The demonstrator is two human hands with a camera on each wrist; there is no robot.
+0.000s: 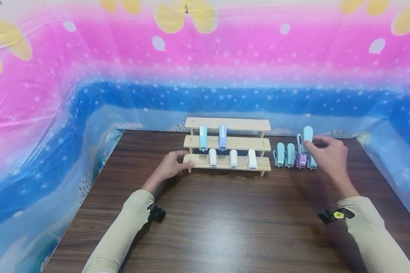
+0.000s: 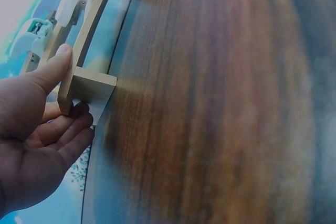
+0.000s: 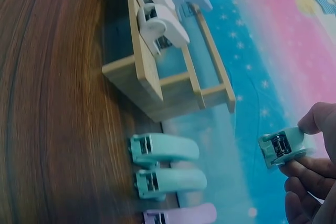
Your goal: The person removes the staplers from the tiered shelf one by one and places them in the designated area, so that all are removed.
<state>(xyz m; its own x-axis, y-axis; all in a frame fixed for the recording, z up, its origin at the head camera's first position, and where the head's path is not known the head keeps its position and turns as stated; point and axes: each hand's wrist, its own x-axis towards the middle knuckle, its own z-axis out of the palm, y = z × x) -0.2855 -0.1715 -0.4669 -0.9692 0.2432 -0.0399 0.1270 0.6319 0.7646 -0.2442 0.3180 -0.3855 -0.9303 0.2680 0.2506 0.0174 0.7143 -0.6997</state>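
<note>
Our left hand (image 1: 171, 165) grips the near end of the wooden stand (image 1: 227, 123); well apart, our right hand (image 1: 329, 155) pinches a green stapler-like piece (image 1: 308, 134). Between our hands, five pieces (image 1: 251, 160) already stand tiered; four others (image 1: 289, 154), seemingly left to place, sit beside our right.

A wood-grain table (image 1: 212, 220) is bordered by a pink-and-blue cloth backdrop (image 1: 246, 72). Yellow shapes (image 1: 205, 16), perhaps butterflies, are printed near its top.
</note>
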